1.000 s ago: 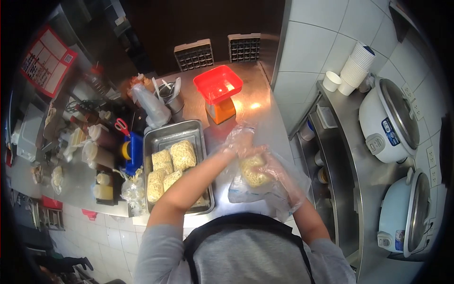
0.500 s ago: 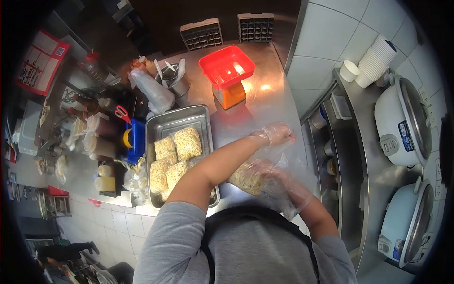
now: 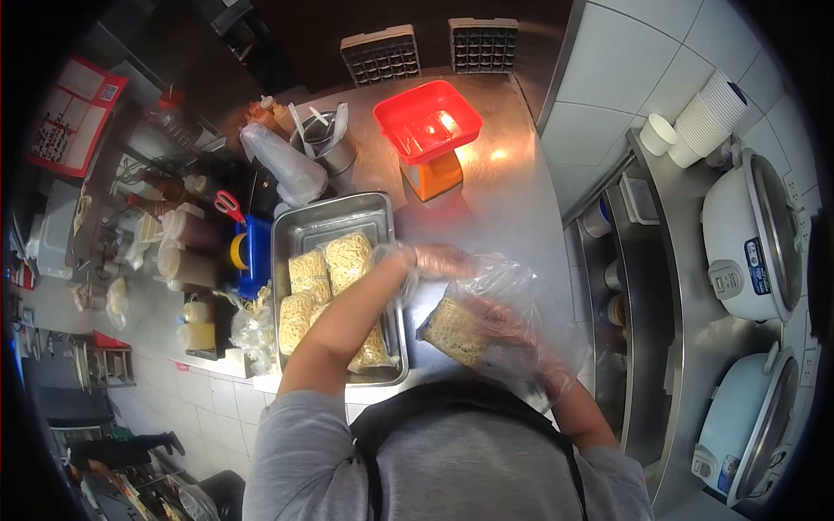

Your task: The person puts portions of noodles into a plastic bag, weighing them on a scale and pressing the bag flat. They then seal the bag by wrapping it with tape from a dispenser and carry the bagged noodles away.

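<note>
My left hand (image 3: 441, 260), in a clear plastic glove, is at a loose clear plastic bag (image 3: 512, 280), its fingers closed on the film near the bag's upper edge. My right hand (image 3: 497, 319), also gloved, grips a bag of noodles (image 3: 454, 332) from the right side, with clear film bunched around the wrist. This noodle bag lies tilted on the steel table near my body. To its left, a deep metal tray (image 3: 388, 227) holds several more packs of noodles (image 3: 347, 259); my left forearm hides part of them.
An orange scale (image 3: 432, 176) with a red pan (image 3: 427, 122) stands on the steel table (image 3: 512, 208) beyond my hands. Left of the tray are a blue tape dispenser (image 3: 255, 260), red scissors (image 3: 228, 206) and a metal pot (image 3: 334, 156). Two rice cookers (image 3: 738, 234) stand right.
My left hand has moved left, from the far right of the loose plastic to above the noodle bag. The right hand stays at the noodle bag, which is now more exposed.
</note>
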`<move>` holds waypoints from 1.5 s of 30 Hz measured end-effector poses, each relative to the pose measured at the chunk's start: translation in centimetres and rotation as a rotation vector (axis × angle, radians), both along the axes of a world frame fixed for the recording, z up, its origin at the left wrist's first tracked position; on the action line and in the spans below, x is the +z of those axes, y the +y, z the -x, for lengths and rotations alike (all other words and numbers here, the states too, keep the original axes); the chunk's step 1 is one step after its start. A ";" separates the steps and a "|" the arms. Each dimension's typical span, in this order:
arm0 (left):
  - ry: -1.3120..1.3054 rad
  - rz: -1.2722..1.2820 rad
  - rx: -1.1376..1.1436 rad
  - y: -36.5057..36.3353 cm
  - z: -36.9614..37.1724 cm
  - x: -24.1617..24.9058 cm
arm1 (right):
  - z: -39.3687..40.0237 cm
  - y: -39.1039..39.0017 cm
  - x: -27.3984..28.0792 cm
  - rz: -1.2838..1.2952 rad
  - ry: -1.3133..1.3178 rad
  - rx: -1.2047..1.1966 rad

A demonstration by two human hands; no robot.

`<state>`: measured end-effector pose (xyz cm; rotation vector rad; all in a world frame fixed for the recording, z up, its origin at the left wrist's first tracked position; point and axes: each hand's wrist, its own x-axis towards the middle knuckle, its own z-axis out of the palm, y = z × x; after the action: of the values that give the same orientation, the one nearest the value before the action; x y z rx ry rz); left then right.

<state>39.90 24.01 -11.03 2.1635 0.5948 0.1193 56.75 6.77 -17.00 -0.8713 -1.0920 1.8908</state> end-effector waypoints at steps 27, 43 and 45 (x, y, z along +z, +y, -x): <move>0.507 0.138 1.152 0.7 16.9 -0.5 | -14.8 -11.2 14.0 -0.039 -1.280 -0.762; -0.910 0.570 0.666 -8.8 11.1 6.9 | 10.4 5.4 14.7 0.208 0.505 -0.069; -0.908 0.557 0.630 -9.1 10.8 6.6 | 9.5 5.7 15.0 0.115 0.447 -0.088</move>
<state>29.13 14.88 -4.41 1.1361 0.6300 1.0691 47.21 12.51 -2.01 -0.5088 -0.6682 1.9628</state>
